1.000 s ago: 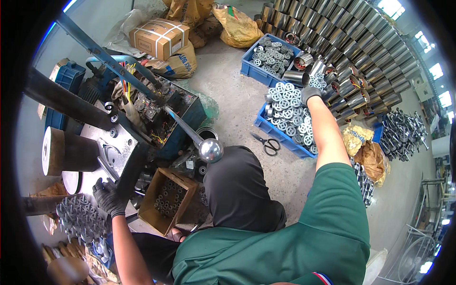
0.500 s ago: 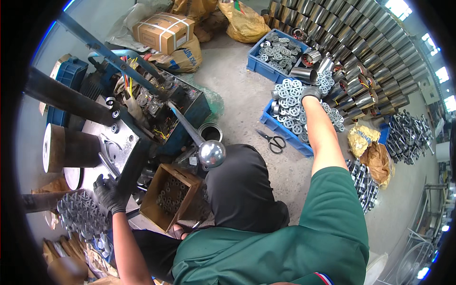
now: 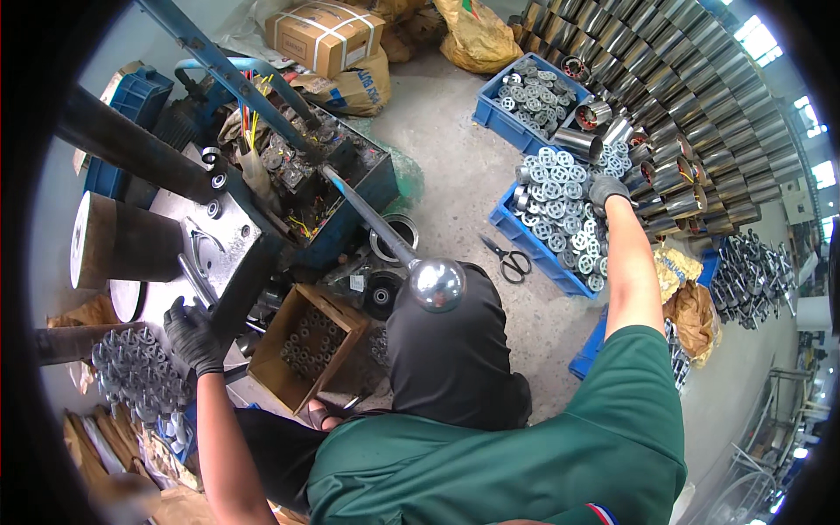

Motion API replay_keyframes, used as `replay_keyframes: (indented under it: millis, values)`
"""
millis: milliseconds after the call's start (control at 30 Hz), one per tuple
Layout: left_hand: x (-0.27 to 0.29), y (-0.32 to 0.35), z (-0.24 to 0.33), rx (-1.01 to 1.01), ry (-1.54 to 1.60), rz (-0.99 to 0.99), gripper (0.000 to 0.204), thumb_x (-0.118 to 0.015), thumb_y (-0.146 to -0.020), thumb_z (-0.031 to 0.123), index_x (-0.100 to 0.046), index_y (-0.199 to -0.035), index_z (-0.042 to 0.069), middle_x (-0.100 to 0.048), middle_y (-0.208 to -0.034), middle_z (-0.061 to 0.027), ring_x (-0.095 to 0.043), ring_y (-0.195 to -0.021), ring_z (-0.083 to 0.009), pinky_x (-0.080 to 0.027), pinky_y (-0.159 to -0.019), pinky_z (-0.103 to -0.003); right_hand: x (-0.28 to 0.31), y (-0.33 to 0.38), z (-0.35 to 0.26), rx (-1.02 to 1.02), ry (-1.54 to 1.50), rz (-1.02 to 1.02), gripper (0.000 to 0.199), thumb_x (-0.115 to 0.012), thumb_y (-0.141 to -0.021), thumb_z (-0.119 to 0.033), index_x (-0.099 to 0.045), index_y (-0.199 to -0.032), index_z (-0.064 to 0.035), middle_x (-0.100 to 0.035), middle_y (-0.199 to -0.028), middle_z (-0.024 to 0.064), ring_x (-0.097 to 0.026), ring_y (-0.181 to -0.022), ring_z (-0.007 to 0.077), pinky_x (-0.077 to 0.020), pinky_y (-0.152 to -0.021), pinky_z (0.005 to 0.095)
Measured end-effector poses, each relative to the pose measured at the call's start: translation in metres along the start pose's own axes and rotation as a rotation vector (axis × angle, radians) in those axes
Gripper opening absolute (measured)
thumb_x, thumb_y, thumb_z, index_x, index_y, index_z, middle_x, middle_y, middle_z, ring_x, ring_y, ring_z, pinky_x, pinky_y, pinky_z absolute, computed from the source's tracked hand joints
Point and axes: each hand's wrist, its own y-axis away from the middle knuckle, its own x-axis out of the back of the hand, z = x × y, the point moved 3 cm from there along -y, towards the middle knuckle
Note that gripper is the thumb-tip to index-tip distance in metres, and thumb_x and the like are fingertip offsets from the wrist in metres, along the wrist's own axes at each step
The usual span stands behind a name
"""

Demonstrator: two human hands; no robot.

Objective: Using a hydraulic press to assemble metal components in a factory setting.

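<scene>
My right hand (image 3: 608,189), in a dark grey glove, reaches to the right edge of a heap of round, spoked metal end caps (image 3: 556,203) piled in a blue crate (image 3: 547,253). Its fingers point away and are largely hidden, so any hold on a cap cannot be made out. My left hand (image 3: 193,338), in a black glove, lies with fingers outstretched at the near edge of the press's metal table (image 3: 166,302). Close to those fingers is a slanted metal bar (image 3: 198,280). A polished ball (image 3: 437,284) tips the long lever (image 3: 372,214), over my knee.
Black-handled scissors (image 3: 514,265) lie on the floor left of the crate. A second blue crate (image 3: 512,131) of caps and stacked steel cylinders (image 3: 665,83) stand beyond. Beside my left knee sits an open box (image 3: 354,325) of small rings. Shafted metal parts (image 3: 140,372) cluster near my left hand.
The whole view has shifted somewhat. My right hand has moved slightly right and nearer along the heap, and the arm has swung outward, uncovering another blue crate. My left hand stays at the table.
</scene>
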Motion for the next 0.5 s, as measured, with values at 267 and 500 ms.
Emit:
replay_keyframes:
  millis: [267, 500]
  values:
    - [-0.017, -0.006, 0.018, 0.02, 0.016, -0.029, 0.032, -0.054, -0.092, 0.013, -0.065, -0.117, -0.002, -0.065, -0.11, -0.0187, -0.063, -0.102, -0.0358, -0.049, -0.091, -0.044, -0.114, -0.073, 0.099, -0.011, 0.006, 0.142, 0.046, -0.034, -0.101, -0.03, -0.063, -0.129, -0.0084, -0.06, -0.133, 0.0224, -0.057, -0.124, 0.0387, -0.0463, -0.105, 0.0478]
    - [-0.027, -0.006, 0.031, 0.055, 0.1, -0.021, 0.028, -0.054, -0.093, 0.012, -0.065, -0.114, -0.002, -0.064, -0.107, -0.0193, -0.061, -0.101, -0.0363, -0.049, -0.091, -0.045, -0.11, -0.098, 0.133, -0.22, -0.319, 0.145, 0.063, -0.038, -0.096, -0.052, -0.064, -0.122, -0.0005, -0.061, -0.13, 0.028, -0.061, -0.121, 0.0384, -0.0458, -0.1, 0.0495]
